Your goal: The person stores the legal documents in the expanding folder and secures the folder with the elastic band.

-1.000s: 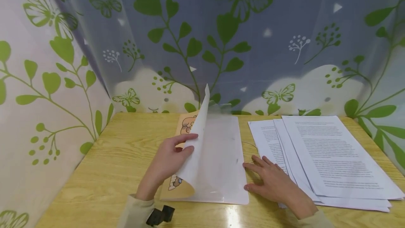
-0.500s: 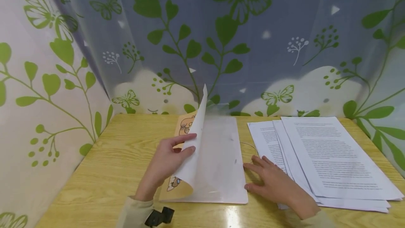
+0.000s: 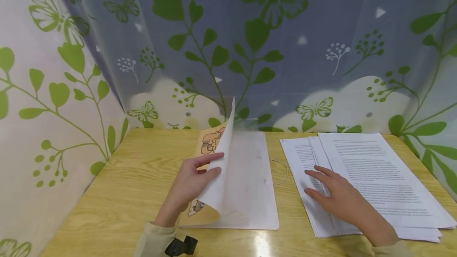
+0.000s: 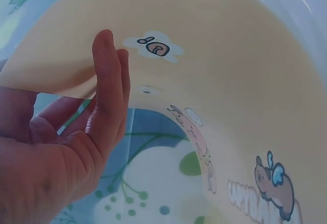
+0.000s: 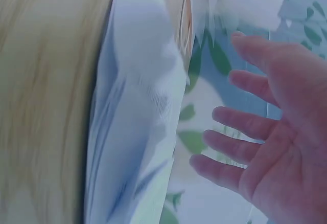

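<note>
Mid-table lies a folder [image 3: 253,193] with clear sleeves inside and a tan cover [image 4: 240,65] bearing cartoon animals. My left hand [image 3: 191,185] pinches the lifted cover between thumb and fingers, so it stands up in a curve. In the left wrist view the hand [image 4: 71,147] is at the cover's edge, and part of the thumb is hidden. My right hand [image 3: 339,197] hovers over the printed sheets [image 3: 385,181], fingers spread and holding nothing. The right wrist view shows this hand [image 5: 276,137] apart from the paper stack [image 5: 138,96].
A thin cord loop [image 3: 287,171] sticks out from the folder's right edge. The sheets lie in overlapping piles on the right of the wooden table [image 3: 118,185]. Patterned curtains [image 3: 296,58] enclose the table's back and sides. A black strap piece [image 3: 182,246] sits by the left sleeve.
My right hand has left the folder's right edge and moved right, over the sheets. The left hand stays on the raised cover, nearly unmoved.
</note>
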`<state>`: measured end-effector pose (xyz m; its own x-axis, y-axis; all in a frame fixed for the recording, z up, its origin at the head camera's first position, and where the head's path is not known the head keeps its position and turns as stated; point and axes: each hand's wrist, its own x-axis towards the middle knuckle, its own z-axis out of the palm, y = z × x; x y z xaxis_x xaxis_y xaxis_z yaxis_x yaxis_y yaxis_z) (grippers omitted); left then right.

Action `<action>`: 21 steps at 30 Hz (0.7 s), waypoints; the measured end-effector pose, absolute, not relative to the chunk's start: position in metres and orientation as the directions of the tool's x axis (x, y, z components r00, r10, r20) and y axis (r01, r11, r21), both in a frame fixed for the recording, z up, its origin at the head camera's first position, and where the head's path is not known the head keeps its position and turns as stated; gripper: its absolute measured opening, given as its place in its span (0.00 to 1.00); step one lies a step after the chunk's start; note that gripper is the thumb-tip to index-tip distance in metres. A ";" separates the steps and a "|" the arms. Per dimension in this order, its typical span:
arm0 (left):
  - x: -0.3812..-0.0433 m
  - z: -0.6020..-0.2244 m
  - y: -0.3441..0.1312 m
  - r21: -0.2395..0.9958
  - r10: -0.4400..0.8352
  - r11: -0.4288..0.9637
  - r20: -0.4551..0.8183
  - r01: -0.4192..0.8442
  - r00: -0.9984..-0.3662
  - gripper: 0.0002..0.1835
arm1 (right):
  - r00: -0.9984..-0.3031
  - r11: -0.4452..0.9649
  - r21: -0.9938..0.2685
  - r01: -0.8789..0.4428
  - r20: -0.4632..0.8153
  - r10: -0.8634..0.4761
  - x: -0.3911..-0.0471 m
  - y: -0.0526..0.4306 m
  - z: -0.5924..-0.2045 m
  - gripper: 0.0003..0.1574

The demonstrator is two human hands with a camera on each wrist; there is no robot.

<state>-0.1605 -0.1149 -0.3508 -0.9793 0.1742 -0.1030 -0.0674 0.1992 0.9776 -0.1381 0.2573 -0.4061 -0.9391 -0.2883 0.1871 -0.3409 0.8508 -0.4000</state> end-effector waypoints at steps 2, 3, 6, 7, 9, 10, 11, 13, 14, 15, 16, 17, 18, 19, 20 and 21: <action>-0.161 -0.352 -0.116 0.977 0.188 0.200 -0.108 -0.069 -0.976 0.21 | -0.941 0.859 -0.392 -0.328 0.212 -0.262 -0.138 0.268 -0.407 0.30; -0.162 -0.352 -0.116 0.977 0.194 0.202 -0.112 -0.072 -0.975 0.21 | -0.944 0.864 -0.389 -0.319 0.217 -0.250 -0.138 0.273 -0.407 0.30; -0.162 -0.354 -0.116 0.975 0.202 0.208 -0.117 -0.074 -0.972 0.21 | -0.949 0.880 -0.375 -0.291 0.232 -0.215 -0.137 0.289 -0.408 0.30; -0.162 -0.355 -0.116 0.975 0.201 0.209 -0.119 -0.077 -0.972 0.21 | -0.947 0.884 -0.367 -0.289 0.246 -0.207 -0.137 0.294 -0.409 0.29; -0.162 -0.356 -0.116 0.975 0.198 0.209 -0.118 -0.076 -0.973 0.21 | -0.942 0.890 -0.356 -0.285 0.276 -0.192 -0.136 0.305 -0.411 0.28; -0.162 -0.357 -0.116 0.975 0.196 0.209 -0.117 -0.075 -0.974 0.21 | -0.938 0.893 -0.349 -0.284 0.293 -0.184 -0.136 0.310 -0.412 0.28; -0.162 -0.357 -0.116 0.976 0.195 0.207 -0.115 -0.074 -0.974 0.21 | -0.936 0.897 -0.341 -0.280 0.305 -0.176 -0.135 0.315 -0.412 0.28; -0.162 -0.358 -0.116 0.976 0.195 0.203 -0.116 -0.075 -0.974 0.21 | -0.931 0.905 -0.329 -0.270 0.329 -0.158 -0.134 0.325 -0.412 0.28; -0.162 -0.359 -0.116 0.976 0.196 0.202 -0.117 -0.076 -0.974 0.21 | -0.932 0.910 -0.324 -0.261 0.331 -0.149 -0.133 0.331 -0.412 0.28; -0.162 -0.359 -0.117 0.977 0.197 0.200 -0.118 -0.077 -0.973 0.21 | -0.932 0.915 -0.317 -0.251 0.333 -0.140 -0.133 0.335 -0.411 0.28; -0.162 -0.360 -0.117 0.977 0.198 0.199 -0.118 -0.078 -0.973 0.21 | -0.931 0.918 -0.310 -0.245 0.340 -0.134 -0.133 0.340 -0.411 0.28; -0.162 -0.360 -0.117 0.977 0.199 0.197 -0.117 -0.077 -0.973 0.21 | -0.924 0.921 -0.301 -0.248 0.358 -0.132 -0.133 0.345 -0.410 0.28; -0.162 -0.360 -0.117 0.978 0.200 0.195 -0.116 -0.077 -0.973 0.21 | -0.914 0.921 -0.293 -0.255 0.385 -0.131 -0.133 0.349 -0.410 0.27; -0.163 -0.360 -0.118 0.978 0.202 0.193 -0.115 -0.076 -0.973 0.21 | -0.901 0.922 -0.284 -0.264 0.413 -0.131 -0.133 0.353 -0.410 0.27; -0.163 -0.360 -0.118 0.979 0.203 0.192 -0.114 -0.074 -0.973 0.21 | -0.891 0.921 -0.281 -0.271 0.436 -0.129 -0.133 0.357 -0.410 0.26; -0.163 -0.360 -0.118 0.979 0.205 0.191 -0.111 -0.071 -0.972 0.21 | -0.883 0.923 -0.274 -0.272 0.453 -0.126 -0.133 0.361 -0.410 0.26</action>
<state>-0.1631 -0.1182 -0.3604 -0.9724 0.2054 -0.1111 -0.0714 0.1913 0.9789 -0.1330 0.3611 -0.4101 -0.8827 -0.1258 0.4527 -0.2719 0.9225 -0.2739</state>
